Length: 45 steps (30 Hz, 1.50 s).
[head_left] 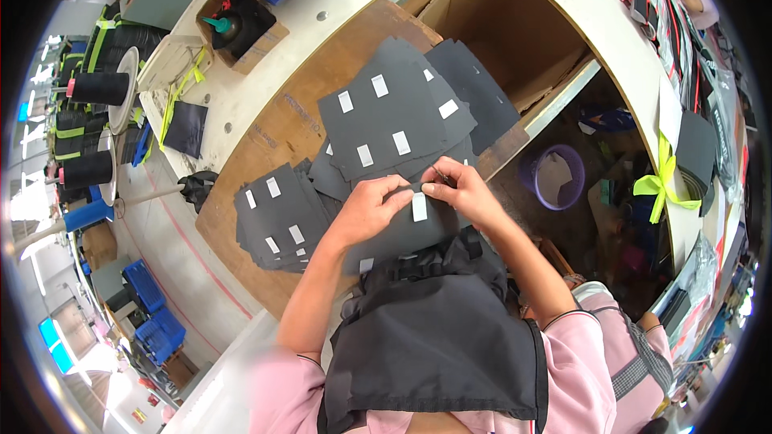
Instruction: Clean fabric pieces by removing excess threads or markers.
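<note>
Black cloth piece [398, 229] on the brown counter [265, 137], long way pointing up-right; white tag [419, 206] upright. Pinched at its top edge by left hand [366, 209] and right hand [460, 189].

A dark grey fabric piece [402, 229] is lying flat on the brown board, its near edge hanging toward the lap. A small white rectangular label [419, 206] is sitting upright on it near the top edge, and another white label [367, 264] is showing lower down.
</note>
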Available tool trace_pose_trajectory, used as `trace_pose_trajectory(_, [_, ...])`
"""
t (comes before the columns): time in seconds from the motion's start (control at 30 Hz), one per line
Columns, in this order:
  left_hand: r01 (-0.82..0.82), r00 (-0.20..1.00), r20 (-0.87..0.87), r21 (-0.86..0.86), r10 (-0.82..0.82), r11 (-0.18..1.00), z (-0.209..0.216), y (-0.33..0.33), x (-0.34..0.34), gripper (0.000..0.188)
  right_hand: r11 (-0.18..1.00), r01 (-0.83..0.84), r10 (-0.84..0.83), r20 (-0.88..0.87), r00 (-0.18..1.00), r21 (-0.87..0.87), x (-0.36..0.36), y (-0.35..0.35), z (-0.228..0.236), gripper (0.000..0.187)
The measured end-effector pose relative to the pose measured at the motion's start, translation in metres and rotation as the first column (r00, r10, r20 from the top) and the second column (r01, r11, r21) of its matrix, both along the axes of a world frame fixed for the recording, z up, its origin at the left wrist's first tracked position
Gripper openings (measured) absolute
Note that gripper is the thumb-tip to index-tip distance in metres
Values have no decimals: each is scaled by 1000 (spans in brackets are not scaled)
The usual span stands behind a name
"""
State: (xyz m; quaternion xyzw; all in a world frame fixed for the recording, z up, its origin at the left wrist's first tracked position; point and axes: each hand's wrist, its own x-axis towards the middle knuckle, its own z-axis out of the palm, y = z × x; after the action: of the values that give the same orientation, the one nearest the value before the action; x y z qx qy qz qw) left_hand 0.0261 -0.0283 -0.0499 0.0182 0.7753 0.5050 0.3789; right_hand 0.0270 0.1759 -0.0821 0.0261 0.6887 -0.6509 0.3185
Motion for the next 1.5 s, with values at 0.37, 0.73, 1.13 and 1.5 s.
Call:
trace_pose_trajectory(0.37, [-292,953,133,150,274,945,6,4,7,24,912,182,174,-748,640,367,23,7,36,32])
trace_pose_trajectory(0.73, [-357,922,211,134,325,925,6,-3,12,23,902,164,243,-783,572,400,20,-4,40,31])
trace_pose_trajectory(1.13, [-401,849,-465,-876,-251,266,-6,-153,25,49,818,353,-276,-230,933,454,-12,3,-50,38])
trace_pose_trajectory(1.5, [-385,600,-791,-155,119,910,-27,-23,-40,73,959,242,-152,-459,875,145,-15,-3,19,19])
